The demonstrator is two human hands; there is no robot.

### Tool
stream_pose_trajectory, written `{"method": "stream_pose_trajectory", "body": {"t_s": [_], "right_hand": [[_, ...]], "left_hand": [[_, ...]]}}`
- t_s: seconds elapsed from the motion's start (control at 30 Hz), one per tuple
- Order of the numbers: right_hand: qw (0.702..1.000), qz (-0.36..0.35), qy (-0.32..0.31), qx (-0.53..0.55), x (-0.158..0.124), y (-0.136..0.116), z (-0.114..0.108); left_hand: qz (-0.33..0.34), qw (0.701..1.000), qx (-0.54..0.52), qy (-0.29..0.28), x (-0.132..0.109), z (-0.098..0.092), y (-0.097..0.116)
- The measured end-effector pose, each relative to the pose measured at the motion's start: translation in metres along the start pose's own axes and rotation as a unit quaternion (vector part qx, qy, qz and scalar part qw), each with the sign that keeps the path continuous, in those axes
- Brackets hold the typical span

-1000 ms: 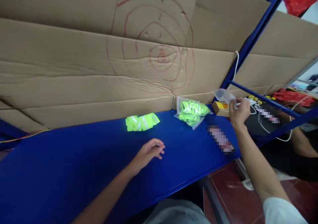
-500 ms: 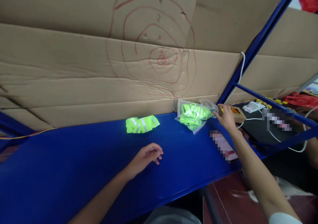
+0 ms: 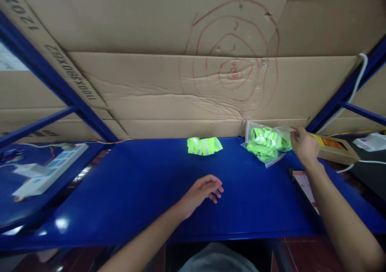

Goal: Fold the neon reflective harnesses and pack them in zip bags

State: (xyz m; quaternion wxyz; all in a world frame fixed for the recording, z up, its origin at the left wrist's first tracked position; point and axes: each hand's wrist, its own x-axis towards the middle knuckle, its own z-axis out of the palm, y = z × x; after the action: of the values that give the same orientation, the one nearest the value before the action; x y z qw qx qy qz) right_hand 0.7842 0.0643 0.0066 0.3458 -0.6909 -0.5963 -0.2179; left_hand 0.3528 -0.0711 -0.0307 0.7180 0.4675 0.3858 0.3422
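Observation:
My right hand (image 3: 305, 146) has its fingers closed at the right edge of a clear plastic bag (image 3: 285, 132) on the far right of the blue table. That bag lies with other clear zip bags holding rolled neon-yellow cloth with silver reflective strips (image 3: 261, 138). Loose on the tabletop, left of the bags, is a folded neon-yellow reflective piece (image 3: 205, 146). My left hand (image 3: 205, 190) hovers over the middle of the table, palm turned inward, fingers loosely curled and apart, holding nothing. The folded piece lies a little beyond it.
The blue table (image 3: 144, 175) backs onto a cardboard wall (image 3: 150, 77) with red rings drawn on it. A phone (image 3: 305, 187) lies under my right forearm. Beyond that hand sits a cardboard box (image 3: 339, 149). Blue posts (image 3: 93, 123) stand at both sides, and a white strip-shaped object (image 3: 51, 173) lies left.
The view has swung left, bringing the left post and neighbouring table into sight. My right hand's fingers have closed in at the plastic bag's edge. The left hand keeps its loose curl.

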Motion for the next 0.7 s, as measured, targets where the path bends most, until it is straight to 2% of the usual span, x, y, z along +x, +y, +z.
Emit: {"method": "stream_pose_trajectory", "body": {"t_s": [0.03,0.1,0.13,0.17,0.23,0.27,0.33,0.43,0.57,0.63,0.67,0.7], "right_hand": [[0.998,-0.035,0.043,0.009,-0.011,-0.015,-0.006],[0.980,-0.141,0.128,0.063,-0.042,-0.062,-0.023],[0.963,-0.213,0.120,0.109,-0.060,-0.090,-0.033],[0.928,-0.330,0.077,0.151,-0.078,-0.118,-0.043],[0.837,-0.502,0.001,0.218,-0.111,-0.167,-0.054],[0.804,-0.545,-0.023,0.238,-0.124,-0.185,-0.056],[0.778,-0.573,-0.057,0.252,-0.144,-0.206,-0.049],[0.771,-0.569,-0.137,0.252,-0.165,-0.213,-0.028],[0.753,-0.537,-0.275,0.264,-0.184,-0.212,-0.017],[0.735,-0.508,-0.349,0.283,-0.188,-0.214,-0.019],[0.723,-0.496,-0.381,0.293,-0.188,-0.215,-0.020],[0.711,-0.486,-0.409,0.302,-0.188,-0.216,-0.021]], "left_hand": [[-0.012,0.999,-0.031,0.001,-0.007,0.000,-0.001],[-0.020,0.994,-0.107,-0.006,-0.021,0.001,-0.001],[-0.010,0.990,-0.143,-0.015,-0.027,0.002,0.000],[0.013,0.984,-0.174,-0.022,-0.031,0.002,0.002],[0.069,0.977,-0.200,-0.014,-0.038,0.002,0.005],[0.091,0.977,-0.190,0.010,-0.040,0.001,0.006],[0.101,0.981,-0.140,0.087,-0.044,-0.003,0.005],[0.040,0.977,-0.101,0.182,-0.046,-0.017,-0.005],[-0.024,0.968,-0.123,0.216,-0.047,-0.047,-0.015],[0.002,0.965,-0.030,0.259,-0.050,-0.061,-0.013],[0.040,0.950,0.049,0.307,-0.053,-0.065,-0.010],[0.093,0.915,0.144,0.365,-0.057,-0.066,-0.008]]}}
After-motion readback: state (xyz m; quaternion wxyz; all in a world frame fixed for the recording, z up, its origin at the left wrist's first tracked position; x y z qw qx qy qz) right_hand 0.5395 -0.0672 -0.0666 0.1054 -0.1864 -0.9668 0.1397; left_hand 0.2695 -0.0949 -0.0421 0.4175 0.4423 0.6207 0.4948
